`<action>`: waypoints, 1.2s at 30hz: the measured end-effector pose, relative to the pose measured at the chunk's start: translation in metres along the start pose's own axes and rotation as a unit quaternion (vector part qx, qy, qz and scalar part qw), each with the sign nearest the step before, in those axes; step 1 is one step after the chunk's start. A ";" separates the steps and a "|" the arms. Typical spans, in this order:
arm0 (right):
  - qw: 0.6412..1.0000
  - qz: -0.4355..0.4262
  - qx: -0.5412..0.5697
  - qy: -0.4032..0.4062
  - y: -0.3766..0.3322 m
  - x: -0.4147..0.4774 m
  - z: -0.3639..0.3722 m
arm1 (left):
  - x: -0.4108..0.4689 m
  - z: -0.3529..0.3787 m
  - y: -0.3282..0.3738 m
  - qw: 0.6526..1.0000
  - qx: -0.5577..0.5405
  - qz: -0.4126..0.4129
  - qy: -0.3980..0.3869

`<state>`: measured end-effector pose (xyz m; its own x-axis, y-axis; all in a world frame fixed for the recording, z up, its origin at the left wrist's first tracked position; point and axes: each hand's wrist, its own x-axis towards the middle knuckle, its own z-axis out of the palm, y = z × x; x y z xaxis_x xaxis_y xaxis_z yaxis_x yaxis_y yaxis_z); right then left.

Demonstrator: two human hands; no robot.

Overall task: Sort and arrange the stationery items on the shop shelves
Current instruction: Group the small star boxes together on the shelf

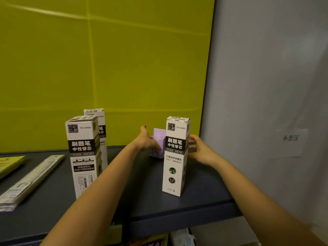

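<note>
A tall white refill box (175, 157) stands upright on the dark shelf (150, 201), right of centre. Behind it sits a small purple box (158, 139). My left hand (147, 141) reaches to the purple box, fingers spread and touching its left face. My right hand (201, 150) hovers open just right of the tall box, fingers apart, close to its side. Two more white refill boxes stand at the left, one (83, 155) in front and one (98, 121) behind it.
Flat packaged items (30, 180) lie in a stack at the shelf's left, beside a yellow sheet (8, 164). A yellow-green back panel (106, 68) closes the shelf behind. A grey wall (266, 103) with a paper label (291, 139) bounds the right side.
</note>
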<state>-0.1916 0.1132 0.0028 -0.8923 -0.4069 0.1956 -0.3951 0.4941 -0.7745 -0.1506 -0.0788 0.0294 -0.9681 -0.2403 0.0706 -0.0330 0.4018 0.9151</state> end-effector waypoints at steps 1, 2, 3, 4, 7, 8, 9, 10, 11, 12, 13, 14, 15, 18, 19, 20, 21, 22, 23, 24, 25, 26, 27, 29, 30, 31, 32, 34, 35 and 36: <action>1.000 -0.003 0.002 -0.009 0.002 0.005 0.002 | 0.007 0.000 -0.003 1.000 0.000 -0.004 -0.010; 1.000 -0.005 0.001 -0.016 0.003 0.009 0.005 | 0.012 -0.001 -0.005 1.000 -0.002 -0.006 -0.024; 1.000 -0.006 0.002 -0.020 0.004 0.013 0.006 | 0.016 -0.002 -0.007 0.999 0.002 -0.005 -0.034; 1.000 -0.006 0.005 -0.022 0.005 0.016 0.008 | 0.018 -0.002 -0.008 0.999 0.013 -0.006 -0.039; 1.000 0.002 0.019 -0.024 0.006 0.025 0.015 | 0.019 0.001 -0.014 0.998 0.046 0.001 -0.038; 1.000 0.003 0.014 -0.022 0.005 0.026 0.017 | 0.016 0.003 -0.014 0.997 0.058 0.005 -0.042; 1.000 0.003 0.003 -0.018 0.005 0.028 0.020 | 0.014 0.005 -0.015 0.997 0.066 0.009 -0.042; 1.000 0.003 -0.012 -0.011 0.005 0.029 0.021 | 0.012 0.007 -0.015 0.997 0.072 0.013 -0.032; 1.000 0.002 -0.025 -0.003 0.005 0.028 0.021 | 0.011 0.007 -0.015 0.997 0.076 0.021 -0.011; 0.999 0.001 -0.034 0.006 0.004 0.028 0.020 | 0.011 0.005 -0.013 0.996 0.079 0.031 0.014; 0.999 -0.002 -0.032 0.016 0.003 0.028 0.017 | 0.011 0.001 -0.011 0.995 0.081 0.045 0.043; 1.000 -0.005 -0.015 0.025 0.001 0.028 0.013 | 0.011 -0.003 -0.007 0.992 0.082 0.061 0.076; 0.999 -0.010 0.014 0.035 -0.002 0.028 0.008 | 0.011 -0.009 -0.002 0.988 0.079 0.077 0.109; 0.993 -0.043 0.078 0.080 -0.018 0.028 -0.014 | 0.002 -0.023 0.021 0.974 0.057 0.124 0.181; 0.990 -0.064 0.078 0.096 -0.025 0.027 -0.022 | -0.002 -0.027 0.031 0.968 0.059 0.142 0.198; 0.988 -0.084 0.072 0.111 -0.033 0.025 -0.030 | -0.007 -0.032 0.043 0.961 0.070 0.160 0.213; 0.985 -0.103 0.065 0.124 -0.042 0.022 -0.040 | -0.011 -0.038 0.054 0.954 0.086 0.179 0.224; 0.981 -0.121 0.061 0.135 -0.052 0.020 -0.049 | -0.017 -0.045 0.067 0.947 0.101 0.195 0.234; 0.978 -0.140 0.061 0.143 -0.062 0.017 -0.059 | -0.023 -0.052 0.080 0.940 0.113 0.211 0.245; 0.974 -0.158 0.063 0.152 -0.073 0.015 -0.068 | -0.032 -0.061 0.093 0.932 0.122 0.224 0.257; 0.969 -0.176 0.068 0.161 -0.085 0.012 -0.076 | -0.040 -0.070 0.105 0.924 0.131 0.238 0.270; 0.963 -0.194 0.075 0.169 -0.097 0.009 -0.084 | -0.048 -0.079 0.116 0.916 0.137 0.253 0.281; 0.958 -0.213 0.082 0.174 -0.109 0.006 -0.089 | -0.056 -0.088 0.126 0.908 0.136 0.269 0.290; 0.949 -0.245 0.094 0.175 -0.133 0.000 -0.096 | -0.078 -0.104 0.143 0.899 0.119 0.299 0.296; 0.945 -0.260 0.099 0.171 -0.144 -0.002 -0.097 | -0.089 -0.112 0.148 0.897 0.112 0.311 0.295; 0.942 -0.273 0.105 0.163 -0.154 -0.005 -0.095 | -0.101 -0.120 0.150 0.894 0.109 0.321 0.293; 0.939 -0.285 0.114 0.153 -0.163 -0.009 -0.092 | -0.115 -0.128 0.150 0.893 0.113 0.323 0.294; 0.936 -0.301 0.134 0.128 -0.180 -0.016 -0.081 | -0.140 -0.146 0.144 0.893 0.127 0.313 0.298; 0.935 -0.305 0.145 0.112 -0.188 -0.021 -0.072 | -0.153 -0.155 0.139 0.894 0.130 0.306 0.299; 0.934 -0.308 0.158 0.094 -0.195 -0.025 -0.063 | -0.165 -0.165 0.133 0.896 0.129 0.298 0.302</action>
<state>-0.1062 0.0753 0.1868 -0.5518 -0.3829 0.7409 -0.7880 -0.0515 -0.6135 0.0456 -0.1317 0.2047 -0.5241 -0.3183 0.7899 0.3145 0.7896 0.5269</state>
